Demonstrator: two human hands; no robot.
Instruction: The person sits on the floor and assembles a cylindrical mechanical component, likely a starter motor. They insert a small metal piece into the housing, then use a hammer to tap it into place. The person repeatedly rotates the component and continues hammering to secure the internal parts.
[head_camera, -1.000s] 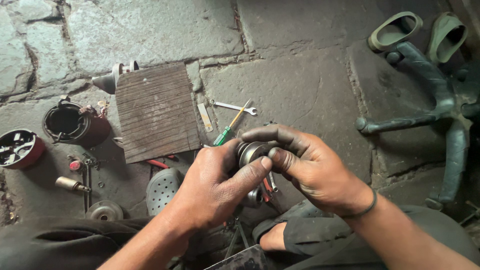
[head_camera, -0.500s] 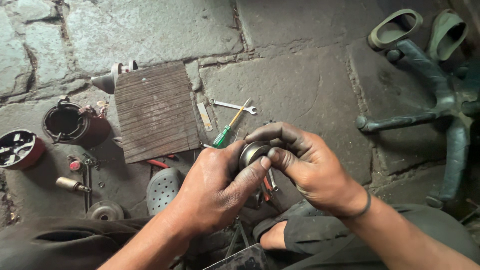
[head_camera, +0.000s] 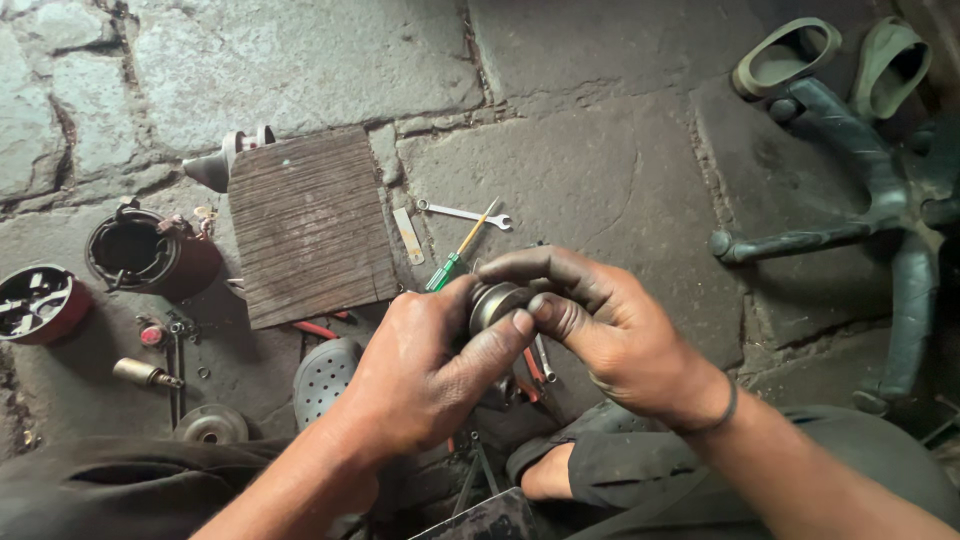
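Both of my hands close around a small round grey metal part (head_camera: 497, 300) held above the stone floor. My left hand (head_camera: 425, 370) wraps it from the left and below, with the thumb pressed on its side. My right hand (head_camera: 600, 330) covers it from the right, fingers curled over its top, thumb meeting the left thumb. Most of the part is hidden by the fingers. A dark band sits on my right wrist (head_camera: 715, 410).
A ribbed wooden board (head_camera: 310, 225) lies on the floor, with a small spanner (head_camera: 465, 213) and a green-handled screwdriver (head_camera: 455, 255) beside it. At left are a red cylindrical housing (head_camera: 150, 255), a red round tin (head_camera: 40, 300) and small metal pieces. A chair base (head_camera: 880, 190) stands at right.
My hands have barely shifted; the fingers have adjusted slightly on the metal part, which has stayed in about the same place.
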